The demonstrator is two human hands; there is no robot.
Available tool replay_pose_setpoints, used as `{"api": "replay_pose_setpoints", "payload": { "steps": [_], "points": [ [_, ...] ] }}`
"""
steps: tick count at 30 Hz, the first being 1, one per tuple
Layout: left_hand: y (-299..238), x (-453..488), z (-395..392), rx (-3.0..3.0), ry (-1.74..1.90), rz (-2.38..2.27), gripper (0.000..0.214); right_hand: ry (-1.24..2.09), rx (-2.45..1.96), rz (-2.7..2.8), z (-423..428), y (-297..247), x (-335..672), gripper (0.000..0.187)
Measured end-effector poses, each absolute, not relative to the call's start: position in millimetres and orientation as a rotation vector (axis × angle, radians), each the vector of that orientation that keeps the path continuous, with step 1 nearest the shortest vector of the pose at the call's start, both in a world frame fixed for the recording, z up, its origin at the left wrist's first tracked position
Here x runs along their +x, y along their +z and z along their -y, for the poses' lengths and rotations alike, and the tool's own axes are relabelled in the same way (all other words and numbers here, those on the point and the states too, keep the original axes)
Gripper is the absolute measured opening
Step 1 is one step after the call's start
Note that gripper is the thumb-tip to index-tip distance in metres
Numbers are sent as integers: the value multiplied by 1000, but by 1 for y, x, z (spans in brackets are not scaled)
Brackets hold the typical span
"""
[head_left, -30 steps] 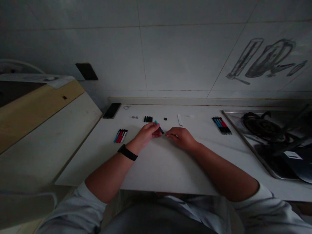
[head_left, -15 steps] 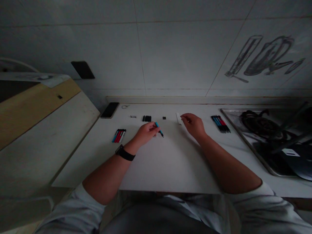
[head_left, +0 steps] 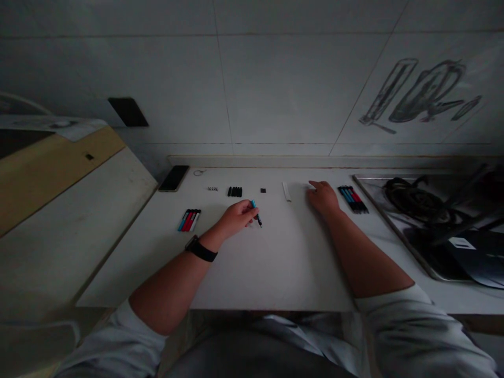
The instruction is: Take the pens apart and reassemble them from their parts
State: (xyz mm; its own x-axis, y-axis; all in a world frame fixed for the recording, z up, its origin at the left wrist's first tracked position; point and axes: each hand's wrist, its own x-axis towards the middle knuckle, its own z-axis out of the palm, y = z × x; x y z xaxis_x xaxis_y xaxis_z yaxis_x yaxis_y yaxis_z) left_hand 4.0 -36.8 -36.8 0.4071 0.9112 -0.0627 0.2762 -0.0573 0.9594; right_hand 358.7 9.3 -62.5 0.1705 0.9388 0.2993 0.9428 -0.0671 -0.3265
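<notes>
My left hand (head_left: 236, 215) is closed around a blue pen (head_left: 258, 216) with a black lower part, its tip slanting down to the right above the white counter. My right hand (head_left: 323, 198) rests near the counter with the index finger stretched to the left; nothing shows in it. Just left of it lies a thin white strip or bundle of rods (head_left: 286, 191). Beyond my left hand are several short black tubes (head_left: 235, 191), several tiny spring-like pieces (head_left: 212, 188) and a small dark square (head_left: 263, 190). A row of blue, red and white pen barrels (head_left: 189, 220) lies at the left.
Several blue, red and black pens (head_left: 353, 199) lie side by side right of my right hand, next to a steel-rimmed stove (head_left: 394, 226). A phone (head_left: 174, 178) and a thin ring (head_left: 199, 172) lie at the back left. A tiled wall (head_left: 275, 94) stands behind the counter.
My right hand has moved right, away from the white strip, and its index finger has straightened. My left hand still holds the blue pen, now tilted more upright. The view has shifted slightly.
</notes>
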Motion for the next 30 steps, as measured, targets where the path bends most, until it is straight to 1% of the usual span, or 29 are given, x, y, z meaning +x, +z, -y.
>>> {"api": "replay_pose_setpoints", "payload": {
  "steps": [6,11,18,25,30],
  "points": [
    [-38,4,36,1594,738,-1083,33,-46,-2024,1698,-10,-63,363,41],
    [-41,3,35,1594,731,-1082,33,-81,-2065,1722,-10,-63,363,43],
    [-40,3,34,1598,733,-1055,32,-71,-2106,1836,-7,-55,362,29],
    [-41,3,34,1599,757,-1049,32,-27,-2035,1976,0,-49,355,35],
    [-38,4,36,1553,751,-1002,34,8,-1974,2088,2,-46,349,27]
  ]
}}
